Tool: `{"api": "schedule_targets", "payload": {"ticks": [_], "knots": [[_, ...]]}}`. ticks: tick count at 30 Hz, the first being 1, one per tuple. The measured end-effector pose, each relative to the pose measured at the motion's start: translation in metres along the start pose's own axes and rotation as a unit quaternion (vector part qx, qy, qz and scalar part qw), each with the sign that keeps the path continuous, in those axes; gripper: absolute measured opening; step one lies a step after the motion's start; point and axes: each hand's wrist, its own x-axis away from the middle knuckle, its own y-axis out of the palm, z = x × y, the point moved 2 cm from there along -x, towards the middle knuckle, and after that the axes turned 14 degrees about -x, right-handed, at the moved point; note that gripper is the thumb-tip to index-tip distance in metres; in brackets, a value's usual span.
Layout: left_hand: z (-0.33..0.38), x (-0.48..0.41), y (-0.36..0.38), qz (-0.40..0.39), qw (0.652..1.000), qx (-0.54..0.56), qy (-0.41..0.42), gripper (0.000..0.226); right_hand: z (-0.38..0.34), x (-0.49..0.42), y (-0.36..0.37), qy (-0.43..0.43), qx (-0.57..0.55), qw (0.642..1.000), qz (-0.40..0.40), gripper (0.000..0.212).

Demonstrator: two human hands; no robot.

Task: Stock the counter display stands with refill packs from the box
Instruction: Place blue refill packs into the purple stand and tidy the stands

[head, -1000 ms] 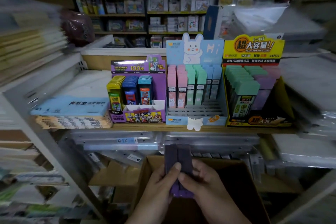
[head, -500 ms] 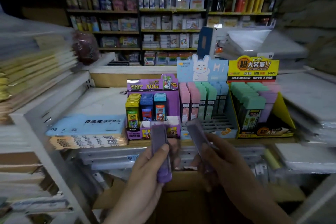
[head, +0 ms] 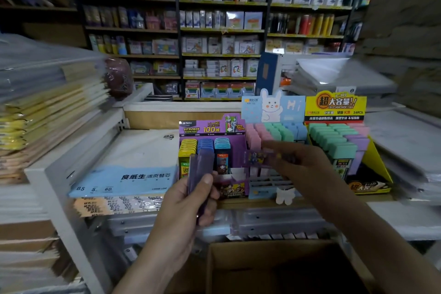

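Head view: I see both hands up in front of the tabletop (head: 248,203), each with a purple refill pack.
Far left of the left hand: paper stacks (head: 47,114) in clear wrap, yellow and cream edges, blurred.
Just left of the left hand: blue loose-leaf pack (head: 124,178) lying flat on top of an orange-printed pack.
Left hand (head: 188,200): fingers curled round the upright pack (head: 201,169), thumb pressed across its front. I cannot tell whether it is one pack or two together.
Behind the left hand: purple stand (head: 212,126) with rows of yellow, blue and light-blue packs. The upright pack overlaps its front.
Right hand (head: 303,162): fingertips pinch the sideways pack (head: 260,159), which lies level and points toward the left hand. It is blurred and sits in front of the gap between the purple stand and the next one.
Behind the right hand: bunny stand (head: 274,107) with pink, green and blue packs, and a grid of slots at its front.
Right of the right hand: yellow stand (head: 335,105) holding green, pink and lilac packs.
Below both hands: cardboard box (head: 274,244), open, its inside too dark for me to read.
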Motion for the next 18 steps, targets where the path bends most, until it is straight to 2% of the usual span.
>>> {"api": "schedule_targets", "payload": {"ticks": [2, 6, 12, 18], "knots": [[0.001, -0.004, -0.003, -0.009, 1.0, -0.003, -0.004, 0.022, -0.009, -0.012, 0.0, -0.049, 0.066, 0.997, 0.007, 0.026], [0.005, -0.009, -0.004, -0.025, 0.999, 0.023, -0.008, 0.026, -0.022, -0.032, 0.006, -0.11, 0.161, 0.98, 0.038, 0.034], [0.011, -0.008, -0.005, -0.038, 0.999, -0.019, 0.009, 0.027, -0.031, -0.055, 0.016, -0.163, 0.195, 0.967, 0.025, 0.031], [0.011, -0.007, -0.01, -0.029, 0.997, -0.068, 0.022, 0.024, -0.026, -0.073, 0.031, -0.187, 0.237, 0.953, -0.033, 0.03]]}}
